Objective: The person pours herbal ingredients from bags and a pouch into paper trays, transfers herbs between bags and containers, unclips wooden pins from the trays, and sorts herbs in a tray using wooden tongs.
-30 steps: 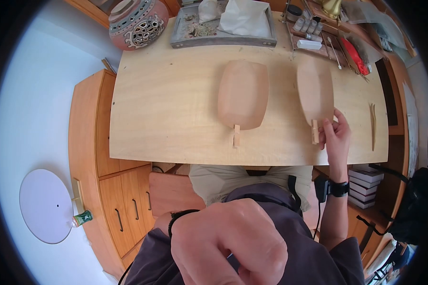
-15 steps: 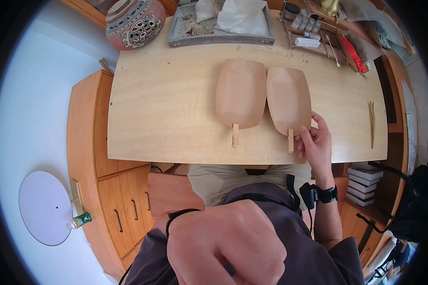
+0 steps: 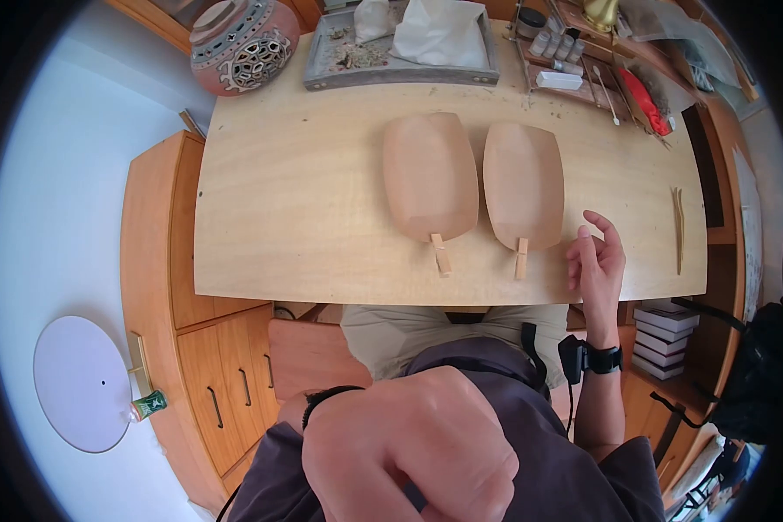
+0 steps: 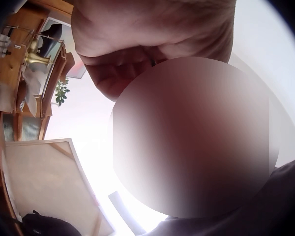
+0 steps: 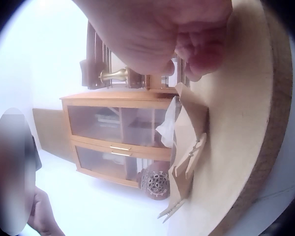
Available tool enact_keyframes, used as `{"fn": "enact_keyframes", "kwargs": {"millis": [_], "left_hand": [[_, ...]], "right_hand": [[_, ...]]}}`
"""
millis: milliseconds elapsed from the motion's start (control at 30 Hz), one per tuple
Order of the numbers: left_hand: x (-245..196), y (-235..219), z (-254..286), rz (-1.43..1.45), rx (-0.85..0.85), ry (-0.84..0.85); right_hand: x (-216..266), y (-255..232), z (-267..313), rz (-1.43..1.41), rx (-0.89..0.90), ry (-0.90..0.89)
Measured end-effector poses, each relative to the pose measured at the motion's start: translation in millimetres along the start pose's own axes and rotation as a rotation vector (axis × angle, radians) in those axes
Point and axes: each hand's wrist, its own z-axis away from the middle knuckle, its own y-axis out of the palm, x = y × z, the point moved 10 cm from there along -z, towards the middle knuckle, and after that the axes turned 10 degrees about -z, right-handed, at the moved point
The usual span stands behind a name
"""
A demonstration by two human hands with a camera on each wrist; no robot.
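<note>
Two shallow tan boat-shaped trays point(image 3: 432, 174), point(image 3: 524, 183) lie side by side on the table, a narrow gap between them. A wooden clothespin point(image 3: 442, 255) is clipped to the near end of the left one; another clothespin point(image 3: 521, 258) grips the near end of the right one. My right hand point(image 3: 598, 265) is just right of the right tray, apart from it, with loosely bent fingers and nothing in them. Close below the head camera, my left hand point(image 3: 409, 439) is raised with its fingers curled in; its curled fingers point(image 4: 118, 73) show beside a blurred patch in the left wrist view.
A grey tray point(image 3: 400, 83) with dried bits and white paper stands at the back. Left of it is a pierced pottery jar point(image 3: 244, 52). Small bottles point(image 3: 557, 45) and a red item point(image 3: 644, 96) sit at the back right. Wooden tweezers point(image 3: 679, 230) lie near the right edge.
My right hand brought the right tray leftward beside the other, then let go and drew back to the right. The left tray has shifted slightly left and turned a little.
</note>
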Motion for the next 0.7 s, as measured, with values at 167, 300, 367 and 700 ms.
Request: {"fn": "enact_keyframes", "kwargs": {"millis": [167, 300, 367, 700], "left_hand": [[0.2, -1.6, 1.8, -0.050, -0.013, 0.071], [1.8, -3.6, 0.7, -0.056, -0.040, 0.078], [6.0, -2.9, 0.9, -0.060, 0.008, 0.020], [4.4, -0.8, -5.0, -0.077, 0.055, 0.055]], "right_hand": [[-14.3, -6.2, -2.4, -0.030, 0.007, 0.052], [-15.4, -7.3, -3.4, -0.061, 0.011, 0.063], [-15.9, -7.0, -3.6, -0.054, 0.013, 0.063], [-15.0, -5.6, -4.1, -0.054, 0.024, 0.055]]}}
